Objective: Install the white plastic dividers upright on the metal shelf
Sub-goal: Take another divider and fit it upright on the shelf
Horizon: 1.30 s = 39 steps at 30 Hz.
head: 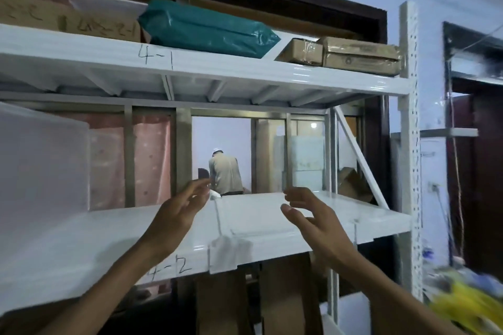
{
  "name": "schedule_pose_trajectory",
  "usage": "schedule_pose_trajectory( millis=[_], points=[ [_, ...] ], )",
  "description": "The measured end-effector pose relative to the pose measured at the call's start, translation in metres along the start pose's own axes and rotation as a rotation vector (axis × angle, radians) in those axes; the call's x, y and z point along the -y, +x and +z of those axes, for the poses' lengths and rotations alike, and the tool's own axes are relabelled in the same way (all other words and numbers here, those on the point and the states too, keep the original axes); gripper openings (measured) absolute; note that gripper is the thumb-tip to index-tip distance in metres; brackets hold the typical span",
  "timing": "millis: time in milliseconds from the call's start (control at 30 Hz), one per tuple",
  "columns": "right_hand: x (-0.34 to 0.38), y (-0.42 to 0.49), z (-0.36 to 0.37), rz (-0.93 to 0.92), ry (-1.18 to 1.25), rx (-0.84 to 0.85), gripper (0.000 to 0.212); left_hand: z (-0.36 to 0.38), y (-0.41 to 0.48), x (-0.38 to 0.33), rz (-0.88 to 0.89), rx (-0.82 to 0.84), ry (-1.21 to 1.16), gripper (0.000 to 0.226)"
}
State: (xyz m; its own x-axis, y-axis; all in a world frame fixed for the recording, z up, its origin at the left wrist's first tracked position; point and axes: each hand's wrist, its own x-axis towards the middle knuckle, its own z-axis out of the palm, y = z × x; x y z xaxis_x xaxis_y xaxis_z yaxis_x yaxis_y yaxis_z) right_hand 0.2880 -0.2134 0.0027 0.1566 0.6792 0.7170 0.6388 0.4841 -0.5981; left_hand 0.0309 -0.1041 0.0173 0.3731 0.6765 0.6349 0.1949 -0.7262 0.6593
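Both forearms reached up from the bottom of the view toward the white metal shelf (114, 236) marked "4-2" on its front lip. On that side the left hand (177, 212) hovered above the shelf surface with its fingers loosely spread and curled, gripping nothing that could be made out. Opposite it, the right hand (313, 215) was likewise open, thumb and fingers apart, palm turned toward the left hand.

Between the two hands a clear-to-white plastic divider (217, 215) stood on edge on the shelf, running from back to front, its front clip (227, 254) hooked over the shelf lip just right of the "4-2" marking. Whether either hand touched it could not be told. A second, frosted divider (43, 168) stood upright at the far left of the same shelf.

On the upper shelf (217, 71), marked "4-1", lay a teal plastic package (206, 28) and cardboard boxes (359, 56). Through the rack, a person (226, 171) stood in the next room.
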Motion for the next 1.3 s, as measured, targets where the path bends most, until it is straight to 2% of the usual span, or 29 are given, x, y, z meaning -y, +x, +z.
schedule_pose_trajectory(
  millis=[67, 267, 400, 500, 600, 700, 800, 933, 1000, 1067, 1167, 1200, 1300],
  points=[
    [-0.018, 0.007, -0.015, 0.014, -0.013, -0.021, 0.05, 0.016, 0.013, 0.004, -0.004, 0.023, 0.021, 0.06],
    [-0.075, 0.033, -0.039, -0.002, -0.109, 0.021, 0.047, 0.059, 0.057, 0.027, -0.033, 0.093, 0.006, 0.067],
    [-0.111, 0.052, -0.041, -0.04, -0.168, 0.056, 0.046, 0.076, 0.078, 0.043, -0.141, 0.199, 0.046, 0.075],
    [-0.139, 0.066, -0.037, -0.061, -0.261, 0.154, 0.045, 0.084, 0.084, 0.056, -0.226, 0.369, 0.213, 0.075],
    [-0.163, 0.078, -0.038, -0.068, -0.472, 0.348, 0.056, 0.092, 0.083, 0.065, -0.222, 0.47, 0.49, 0.076],
    [-0.182, 0.084, -0.039, -0.047, -0.584, 0.51, 0.071, 0.098, 0.082, 0.058, -0.251, 0.482, 0.571, 0.07],
    [-0.189, 0.087, -0.035, -0.136, -0.708, 0.508, 0.077, 0.097, 0.083, 0.052, -0.253, 0.456, 0.621, 0.063],
    [-0.183, 0.098, -0.035, -0.229, -0.742, 0.594, 0.089, 0.099, 0.077, 0.04, -0.177, 0.445, 0.761, 0.043],
    [-0.189, 0.102, -0.035, -0.321, -0.803, 0.615, 0.085, 0.103, 0.074, 0.03, -0.124, 0.482, 0.876, 0.036],
    [-0.196, 0.101, -0.037, -0.339, -0.8, 0.639, 0.075, 0.109, 0.073, 0.029, -0.004, 0.498, 1.041, 0.029],
    [-0.201, 0.104, -0.037, -0.347, -0.723, 0.639, 0.077, 0.114, 0.071, 0.047, 0.25, 0.49, 1.305, 0.015],
    [-0.2, 0.105, -0.036, -0.344, -0.686, 0.627, 0.079, 0.111, 0.072, 0.053, 0.326, 0.456, 1.363, 0.015],
    [-0.192, 0.111, -0.035, -0.349, -0.632, 0.576, 0.078, 0.098, 0.076, 0.058, 0.452, 0.327, 1.398, 0.036]
  ],
)
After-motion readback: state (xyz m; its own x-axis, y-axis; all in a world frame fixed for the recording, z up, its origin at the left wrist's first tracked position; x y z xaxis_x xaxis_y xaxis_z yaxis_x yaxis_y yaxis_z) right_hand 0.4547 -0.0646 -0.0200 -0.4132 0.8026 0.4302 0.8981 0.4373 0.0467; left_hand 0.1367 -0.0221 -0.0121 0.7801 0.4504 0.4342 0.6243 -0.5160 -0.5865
